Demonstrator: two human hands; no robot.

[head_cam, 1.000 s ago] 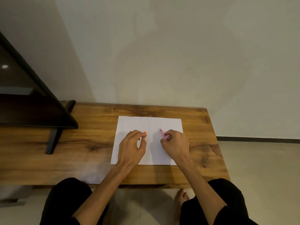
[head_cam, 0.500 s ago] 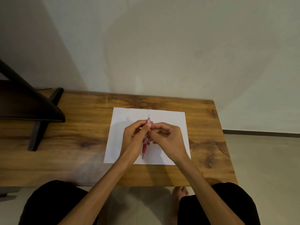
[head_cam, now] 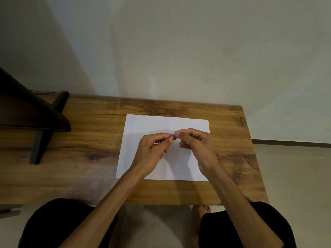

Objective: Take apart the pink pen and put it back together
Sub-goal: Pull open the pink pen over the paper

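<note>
**Two hands held a pink pen above a sheet of paper**

Head view: A person sat at a wooden bench [head_cam: 89,158], seen from above, both bare forearms reaching forward. The pink pen [head_cam: 171,137] was raised just over a white sheet of paper [head_cam: 161,122] lying on the bench, between the two hands. Only a short pinkish stub of it showed, where the fingertips of the two hands met; it looked pale pink and slightly shiny.

The rest of the pen was hidden inside the left hand [head_cam: 152,151] and behind its fingers, so its length, tip and any separate parts could not be made out. A tiny yellowish speck showed between the left fingers, too small to identify.

The left hand's grip was curled around the pen, thumb and forefinger closed on the visible end. The right hand [head_cam: 195,145] met it from the other side, its thumb and forefinger pinched tight on the same stub, the other fingers folded loosely beneath. The two hands touched at the fingertips.

To the left on the bench stood a dark screen [head_cam: 26,111] on a black stand [head_cam: 38,149], partly cut off by the frame edge. Dark clothing covered the person's knees below the bench, and a bare foot [head_cam: 201,211] showed on the floor.
</note>
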